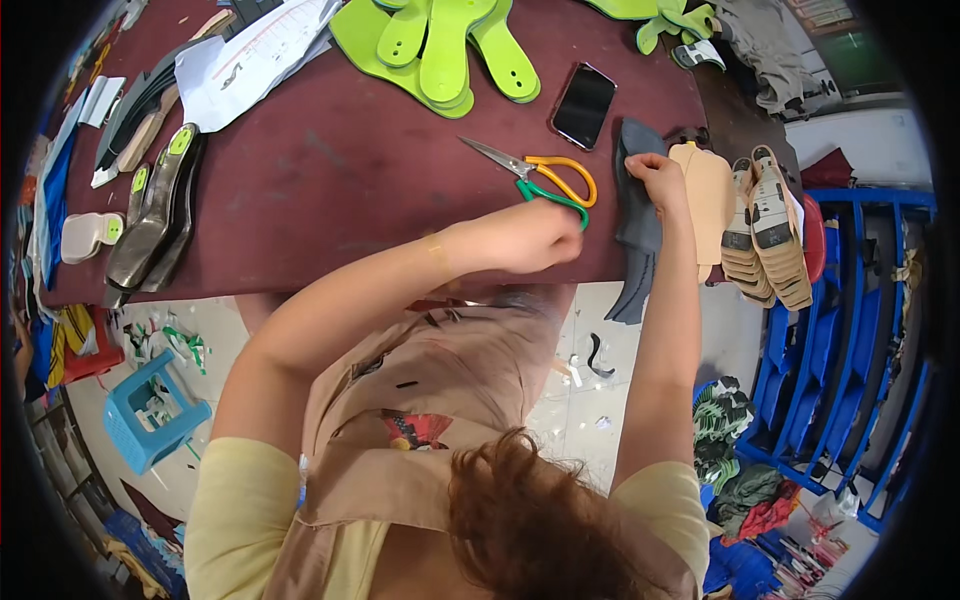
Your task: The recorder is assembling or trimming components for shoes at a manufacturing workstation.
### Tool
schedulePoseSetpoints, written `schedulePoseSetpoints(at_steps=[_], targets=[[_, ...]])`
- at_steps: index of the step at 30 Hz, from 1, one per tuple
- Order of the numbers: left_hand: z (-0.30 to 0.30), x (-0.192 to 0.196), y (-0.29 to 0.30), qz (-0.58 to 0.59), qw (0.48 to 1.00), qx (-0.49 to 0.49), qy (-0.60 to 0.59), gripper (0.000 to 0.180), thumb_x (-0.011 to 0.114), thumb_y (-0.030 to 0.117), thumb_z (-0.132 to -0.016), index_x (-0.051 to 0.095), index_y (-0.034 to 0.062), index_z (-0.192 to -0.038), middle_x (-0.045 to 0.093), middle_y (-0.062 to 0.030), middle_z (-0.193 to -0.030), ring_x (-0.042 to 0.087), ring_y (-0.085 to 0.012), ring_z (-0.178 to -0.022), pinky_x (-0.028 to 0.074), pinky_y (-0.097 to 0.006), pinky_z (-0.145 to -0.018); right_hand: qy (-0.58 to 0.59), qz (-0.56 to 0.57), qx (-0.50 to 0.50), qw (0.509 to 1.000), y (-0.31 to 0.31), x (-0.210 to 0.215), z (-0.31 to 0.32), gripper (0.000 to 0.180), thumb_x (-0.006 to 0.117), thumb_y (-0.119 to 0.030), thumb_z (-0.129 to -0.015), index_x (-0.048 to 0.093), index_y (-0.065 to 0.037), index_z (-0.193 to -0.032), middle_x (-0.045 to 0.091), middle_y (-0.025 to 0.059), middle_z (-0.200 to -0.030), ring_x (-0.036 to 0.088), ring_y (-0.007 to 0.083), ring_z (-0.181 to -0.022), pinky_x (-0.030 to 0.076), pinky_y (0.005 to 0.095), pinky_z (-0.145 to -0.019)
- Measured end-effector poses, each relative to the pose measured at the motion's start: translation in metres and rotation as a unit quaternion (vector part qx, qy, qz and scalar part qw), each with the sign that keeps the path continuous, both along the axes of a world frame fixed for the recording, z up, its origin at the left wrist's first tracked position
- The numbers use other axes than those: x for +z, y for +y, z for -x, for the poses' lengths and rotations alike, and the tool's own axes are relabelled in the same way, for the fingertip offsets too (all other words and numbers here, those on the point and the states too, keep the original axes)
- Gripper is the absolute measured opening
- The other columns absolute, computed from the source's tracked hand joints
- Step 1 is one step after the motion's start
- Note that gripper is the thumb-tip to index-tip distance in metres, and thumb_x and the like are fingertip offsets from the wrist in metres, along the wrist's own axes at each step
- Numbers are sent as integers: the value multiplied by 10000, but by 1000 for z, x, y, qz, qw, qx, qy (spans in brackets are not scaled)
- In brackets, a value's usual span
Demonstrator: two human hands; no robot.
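My left hand (545, 238) is curled closed over the front part of the table, right beside the green handle of the scissors (530, 172). Whatever its fingers may hold is hidden. The scissors lie with blades slightly apart, one handle orange and the other green. At the right, my right hand (660, 183) has thumb and forefinger pinched at the upper part of a stack of dark grey shoe-shaped pieces (638, 225). The stack's lower end hangs past the table edge. Touching its right side are beige insole-shaped pieces (702, 195).
A phone (584, 105) lies beyond the scissors on the maroon table (330, 200). Lime-green insoles (443, 60) are heaped at the back, with papers (255, 65) left of them. Dark shiny insoles (158, 225) sit at left, bundled beige pieces (768, 230) at right. A blue stool (150, 410) stands below.
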State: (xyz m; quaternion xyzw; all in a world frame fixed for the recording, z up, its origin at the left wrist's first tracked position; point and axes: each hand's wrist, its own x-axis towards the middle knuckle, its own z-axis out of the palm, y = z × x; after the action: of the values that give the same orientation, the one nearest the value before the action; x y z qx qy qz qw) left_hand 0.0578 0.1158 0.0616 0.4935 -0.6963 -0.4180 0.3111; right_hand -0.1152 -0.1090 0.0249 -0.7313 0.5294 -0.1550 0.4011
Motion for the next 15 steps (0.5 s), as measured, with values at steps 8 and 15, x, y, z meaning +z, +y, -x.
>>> schedulePoseSetpoints(at_steps=[8, 15], targets=[[92, -73, -142, 160, 936, 301, 91, 214, 479, 162, -917, 511, -12, -1036, 564, -233, -964, 544, -405, -938, 442, -449, -841, -675, -148, -146, 708, 48, 13, 92, 412, 578, -131, -776, 545, -22, -1172, 588, 124, -1151, 540, 285, -1088, 403, 448, -957], [92, -45, -134, 84, 974, 200, -66, 440, 457, 348, -940, 548, -55, -1093, 551, -232, -1101, 517, -384, -1059, 411, -424, -940, -769, 278, -173, 549, 144, 144, 281, 524, 602, -194, -790, 487, 41, -1244, 477, 171, -1323, 413, 318, -1250, 260, 469, -1105]])
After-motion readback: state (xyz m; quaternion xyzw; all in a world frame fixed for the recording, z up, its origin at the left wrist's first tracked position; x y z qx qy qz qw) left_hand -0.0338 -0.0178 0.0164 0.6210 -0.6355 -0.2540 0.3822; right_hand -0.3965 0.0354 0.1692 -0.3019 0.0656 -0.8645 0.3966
